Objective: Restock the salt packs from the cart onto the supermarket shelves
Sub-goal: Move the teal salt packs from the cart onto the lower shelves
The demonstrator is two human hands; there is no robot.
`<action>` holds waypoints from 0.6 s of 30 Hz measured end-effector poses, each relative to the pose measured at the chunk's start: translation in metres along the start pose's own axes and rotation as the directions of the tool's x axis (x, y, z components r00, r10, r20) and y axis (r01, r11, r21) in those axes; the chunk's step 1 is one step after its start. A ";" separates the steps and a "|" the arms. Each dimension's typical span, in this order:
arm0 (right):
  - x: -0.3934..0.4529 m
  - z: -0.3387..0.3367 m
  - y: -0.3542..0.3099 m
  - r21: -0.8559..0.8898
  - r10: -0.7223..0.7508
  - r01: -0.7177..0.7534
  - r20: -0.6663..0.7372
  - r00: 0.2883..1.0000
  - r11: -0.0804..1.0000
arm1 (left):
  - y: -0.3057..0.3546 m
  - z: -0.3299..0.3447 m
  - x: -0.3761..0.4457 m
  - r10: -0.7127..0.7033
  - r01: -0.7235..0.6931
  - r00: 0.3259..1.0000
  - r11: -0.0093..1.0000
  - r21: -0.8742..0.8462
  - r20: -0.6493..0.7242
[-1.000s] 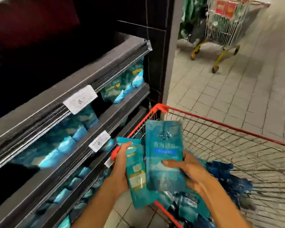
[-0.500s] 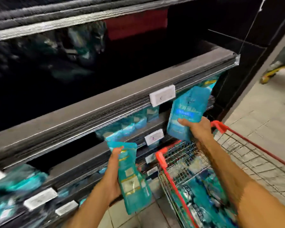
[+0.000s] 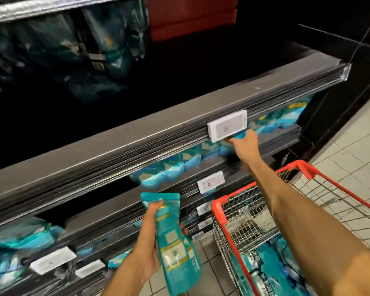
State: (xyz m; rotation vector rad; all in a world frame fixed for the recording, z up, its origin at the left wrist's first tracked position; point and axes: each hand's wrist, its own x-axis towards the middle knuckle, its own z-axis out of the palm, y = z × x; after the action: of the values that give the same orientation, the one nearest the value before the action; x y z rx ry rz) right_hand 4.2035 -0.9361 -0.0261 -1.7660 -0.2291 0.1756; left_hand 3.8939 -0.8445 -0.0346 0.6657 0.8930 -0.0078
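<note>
I am counting two salt packs in hand. My left hand (image 3: 150, 242) is gripping one teal pack (image 3: 175, 242) near the cart (image 3: 219, 212). My right hand (image 3: 245, 142) is pinching the second pack (image 3: 239, 135), mostly hidden behind a price tag (image 3: 228, 126) under the shelf lip (image 3: 137, 133); half a second ago it was fully visible, nearer the cart.

Before me: white electronic price tag (image 3: 228, 128) clipped to shelf edge, a second price tag (image 3: 210, 182) on the rail below, red boxes (image 3: 192, 17) on the dark upper level, pale tiled floor (image 3: 348, 146) at right
</note>
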 end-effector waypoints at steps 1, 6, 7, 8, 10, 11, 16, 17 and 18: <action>0.000 0.004 0.000 0.008 -0.021 0.021 0.038 0.999 1.000 | 0.001 0.001 0.002 0.004 -0.004 1.000 1.000 0.001 0.002; -0.003 0.004 0.002 -0.013 0.033 -0.032 0.092 0.995 0.999 | 0.007 0.010 0.007 0.041 -0.041 0.999 0.999 0.027 -0.008; -0.002 0.002 0.004 -0.037 0.043 -0.040 0.095 0.995 0.999 | 0.008 0.013 0.007 0.054 -0.054 0.998 0.998 0.032 -0.007; -0.001 -0.001 0.005 -0.062 0.043 -0.036 0.101 0.994 0.997 | 0.009 0.016 0.007 0.066 -0.066 0.998 0.997 0.039 -0.003; -0.001 -0.006 0.005 -0.086 0.032 -0.020 0.133 0.991 0.996 | 0.012 0.022 0.006 0.085 -0.086 0.996 0.995 0.044 0.015; -0.001 -0.008 0.006 -0.095 0.024 -0.010 0.150 0.988 0.995 | 0.014 0.026 0.005 0.096 -0.098 0.995 0.994 0.047 0.025; -0.007 -0.013 0.006 -0.101 0.006 0.014 0.190 0.982 0.995 | 0.018 0.041 -0.002 0.168 -0.176 0.982 0.980 0.094 0.091; -0.007 -0.014 0.007 -0.093 0.002 0.016 0.191 0.982 0.996 | 0.019 0.043 -0.004 0.178 -0.190 0.978 0.977 0.102 0.111; -0.007 -0.015 0.007 -0.098 0.002 0.017 0.192 0.981 0.995 | 0.020 0.045 -0.006 0.189 -0.203 0.973 0.973 0.108 0.130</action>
State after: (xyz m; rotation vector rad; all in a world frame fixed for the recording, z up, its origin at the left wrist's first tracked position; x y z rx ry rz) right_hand 4.2005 -0.9535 -0.0303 -1.8471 -0.3900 0.3350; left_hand 3.9278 -0.8548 0.0005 0.8561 0.7125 0.0755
